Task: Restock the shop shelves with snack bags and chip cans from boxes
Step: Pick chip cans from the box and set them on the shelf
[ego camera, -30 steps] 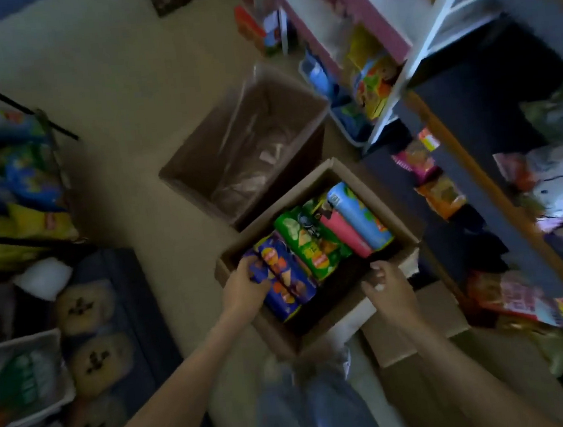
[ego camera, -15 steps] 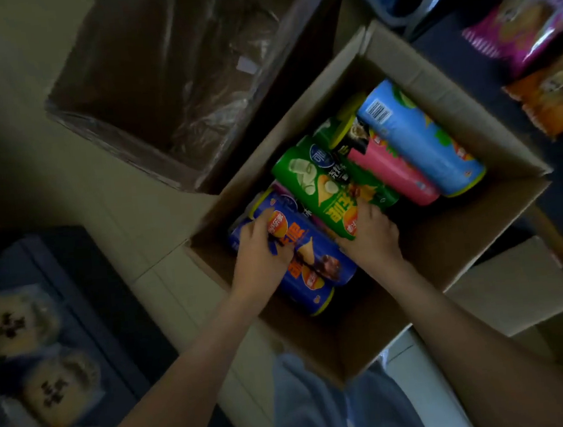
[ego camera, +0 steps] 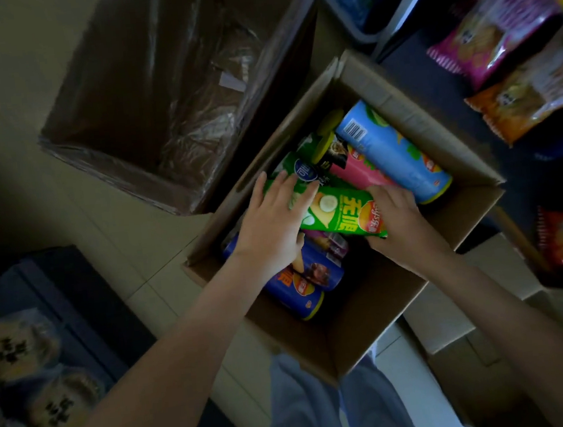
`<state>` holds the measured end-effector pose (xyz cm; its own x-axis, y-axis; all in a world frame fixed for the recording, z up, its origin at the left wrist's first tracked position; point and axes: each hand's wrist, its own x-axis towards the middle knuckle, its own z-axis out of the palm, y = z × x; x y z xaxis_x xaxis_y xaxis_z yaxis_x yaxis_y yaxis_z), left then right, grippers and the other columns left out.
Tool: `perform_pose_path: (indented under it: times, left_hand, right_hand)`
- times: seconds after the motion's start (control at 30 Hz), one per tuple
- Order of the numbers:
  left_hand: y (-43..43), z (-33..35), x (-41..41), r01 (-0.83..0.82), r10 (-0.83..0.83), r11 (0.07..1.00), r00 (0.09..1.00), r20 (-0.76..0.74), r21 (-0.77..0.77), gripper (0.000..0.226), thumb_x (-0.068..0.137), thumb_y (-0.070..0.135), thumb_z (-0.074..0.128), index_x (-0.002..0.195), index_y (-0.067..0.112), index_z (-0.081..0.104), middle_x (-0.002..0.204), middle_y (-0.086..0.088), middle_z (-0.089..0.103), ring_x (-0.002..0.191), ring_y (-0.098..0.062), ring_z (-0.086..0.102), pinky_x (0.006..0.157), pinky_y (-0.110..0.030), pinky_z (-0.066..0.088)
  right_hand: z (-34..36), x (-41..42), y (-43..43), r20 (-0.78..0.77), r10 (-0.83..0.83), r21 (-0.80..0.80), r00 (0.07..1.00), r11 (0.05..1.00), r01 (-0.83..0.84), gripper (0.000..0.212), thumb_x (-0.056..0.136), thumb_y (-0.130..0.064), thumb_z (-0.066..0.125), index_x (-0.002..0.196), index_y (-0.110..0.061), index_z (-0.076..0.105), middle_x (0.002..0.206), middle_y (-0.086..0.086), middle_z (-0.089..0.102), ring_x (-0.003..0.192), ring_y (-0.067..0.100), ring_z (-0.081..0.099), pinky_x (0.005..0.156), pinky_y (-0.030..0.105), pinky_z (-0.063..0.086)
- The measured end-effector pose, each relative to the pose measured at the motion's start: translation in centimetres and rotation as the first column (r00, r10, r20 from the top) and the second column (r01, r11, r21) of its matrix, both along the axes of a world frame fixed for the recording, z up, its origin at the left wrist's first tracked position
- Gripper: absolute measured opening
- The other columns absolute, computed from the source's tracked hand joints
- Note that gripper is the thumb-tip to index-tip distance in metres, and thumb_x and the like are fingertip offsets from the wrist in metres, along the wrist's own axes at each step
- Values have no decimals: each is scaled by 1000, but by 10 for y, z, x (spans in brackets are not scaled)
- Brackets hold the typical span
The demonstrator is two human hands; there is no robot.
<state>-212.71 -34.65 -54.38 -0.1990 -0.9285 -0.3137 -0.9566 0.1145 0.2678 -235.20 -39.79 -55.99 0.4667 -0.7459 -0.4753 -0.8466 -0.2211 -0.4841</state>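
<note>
An open cardboard box (ego camera: 412,121) on the floor holds several chip cans lying on their sides. A green chip can (ego camera: 342,216) lies on top, slanted across the others. My left hand (ego camera: 274,227) rests on its upper end with fingers spread and straight, thumb along its lower side. My right hand (ego camera: 394,216) grips its lower end with curled fingers. Beside it lie a light blue can (ego camera: 391,154) and a pink can (ego camera: 358,171). A dark blue can (ego camera: 301,287) lies under my left wrist.
A second cardboard box (ego camera: 165,97) lined with clear plastic stands at the upper left, touching the first. Snack bags, pink (ego camera: 490,38) and orange (ego camera: 530,99), fill dark shelves on the right. Bagged buns (ego camera: 17,345) sit at lower left. A flat carton (ego camera: 454,313) lies at lower right.
My left hand left the dark blue cans and moved up onto the green can. My right hand closed round the green can's lower end, and the can now lies more crosswise.
</note>
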Motion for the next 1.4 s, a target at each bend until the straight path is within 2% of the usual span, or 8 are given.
perform_pose_path:
  times: [0.13,0.27,0.43,0.6,0.87,1.1,1.3,1.4]
  left_hand:
    - [-7,15,3,5,-3,998,999,38,-57,86,52,23,92,129,6,58,109,-24,63,103,-42,62,93,-53,48]
    - [-1,20,3,24,-23,996,1000,15,-85,87,50,24,92,123,0,52,110,-23,62,101,-40,63,89,-49,52]
    - [13,21,-3,-97,96,992,995,-16,-78,91,39,24,96,113,-5,54,98,-18,64,88,-36,67,76,-45,57]
    - [27,17,-14,-269,272,960,962,-28,81,88,62,26,89,133,-4,47,116,-18,57,109,-36,58,94,-47,49]
    - [30,2,-24,-713,765,637,632,-125,294,78,74,32,81,133,4,39,130,-13,46,121,-30,48,100,-38,42]
    - [24,-16,-26,-788,880,467,457,-128,402,70,73,33,83,123,4,44,123,-12,50,113,-29,53,92,-40,48]
    - [23,-26,-26,-794,893,438,437,-106,422,72,72,33,83,124,4,43,124,-12,49,114,-29,53,94,-41,50]
    - [22,-29,-26,-790,895,434,434,-105,433,71,72,33,83,123,5,43,124,-12,49,115,-29,52,95,-44,49]
  right_hand:
    - [21,-1,-19,53,102,-34,993,994,-100,79,67,3,78,138,4,42,133,23,45,125,36,35,106,48,33]
    - [32,3,-31,93,182,-30,979,983,-180,79,71,-2,77,141,-2,40,138,16,42,125,17,23,106,34,27]
    - [38,14,-28,105,262,-34,959,965,-259,81,75,-4,73,146,-11,36,143,8,39,132,18,23,110,48,33]
    - [35,22,-23,80,265,-160,961,955,-250,85,79,-2,69,152,-14,26,153,9,31,144,24,18,119,43,21]
    - [16,16,-17,-137,-37,-213,990,977,7,89,88,-6,63,155,-19,6,161,12,6,149,29,1,118,48,22]
    - [-16,14,-15,-279,-285,-198,917,952,235,94,89,-11,63,154,-18,-4,160,11,-1,148,29,-2,117,46,19]
    - [-40,18,-35,-394,-217,-226,893,965,134,96,86,-9,66,154,-9,-3,158,19,11,147,33,10,119,44,7]
    - [-52,19,-38,-463,-240,-363,853,930,65,98,70,-11,79,150,-3,22,136,19,47,123,34,49,102,45,41]
